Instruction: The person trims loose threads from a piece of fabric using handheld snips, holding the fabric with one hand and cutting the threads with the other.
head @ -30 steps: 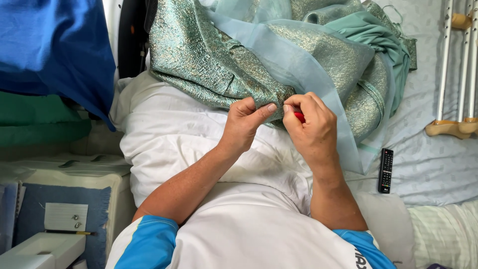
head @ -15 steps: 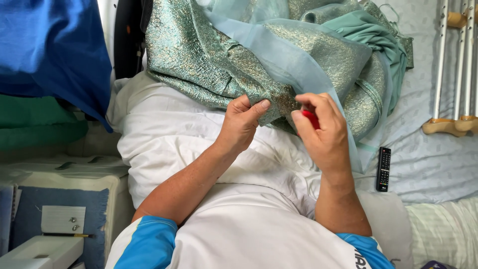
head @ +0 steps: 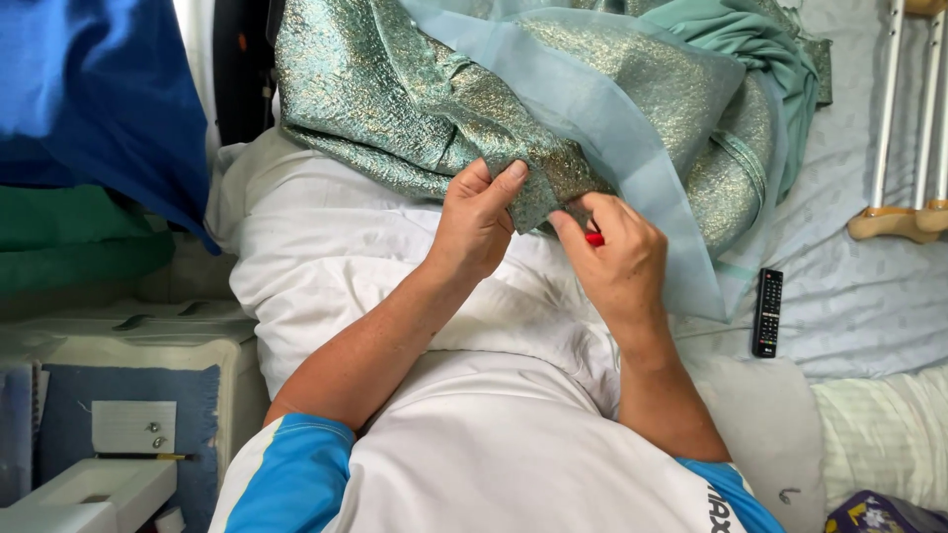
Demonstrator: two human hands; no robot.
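Fabric (head: 395, 99), a glittering teal-and-gold brocade, is draped over a white pillow (head: 326, 257), its lower edge pinched between thumb and fingers of the left hand (head: 479, 222). The right hand (head: 617, 262) is closed around a small red tool (head: 593, 239), held against the same edge. Both forearms are raised from the lap. A sheer pale blue band (head: 592, 109) is laid across the brocade.

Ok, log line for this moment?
left hand: pinches shiny green fabric edge | right hand: holds small red tool at fabric | remote: on bed
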